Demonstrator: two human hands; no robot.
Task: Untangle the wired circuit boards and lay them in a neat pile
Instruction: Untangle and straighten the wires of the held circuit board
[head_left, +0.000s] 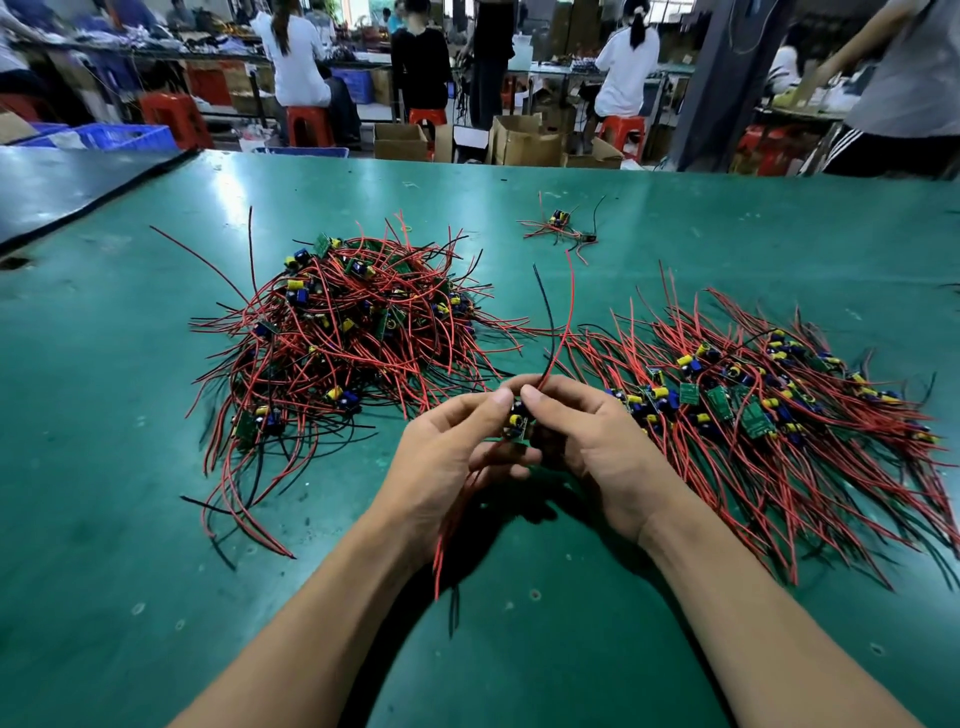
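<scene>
hovering over the green table (156, 571), near its front middle, one small circuit board (517, 423) is pinched between both hands. the left hand (447, 457) is curled round the board's left side, thumb on top, fingers tucked beneath. the right hand (587, 441) is closed on the right side, thumb tip set against the board's upper edge. yellow and dark parts are seen on the board's face.

a red lead (569, 312) and a black lead (543, 301) are seen rising from between the fingertips, curving up and away. more red and black leads (441, 545) are seen hanging below the left palm, down to the table surface.

to the left, a tangled heap (343, 332) of boards and red and black wires is mounded on the table, with loose ends splayed all round. to the right, a flatter combed pile (753, 400) is laid out: boards gathered along a band, wires fanned roughly the same way. the two piles are kept apart, with the hands between and in front of them.

farther back, a small stray cluster (561, 226) is noted lying alone.

beyond the table edge, orange stools (309, 124), cardboard boxes (524, 140) and seated people at benches are noted.
</scene>
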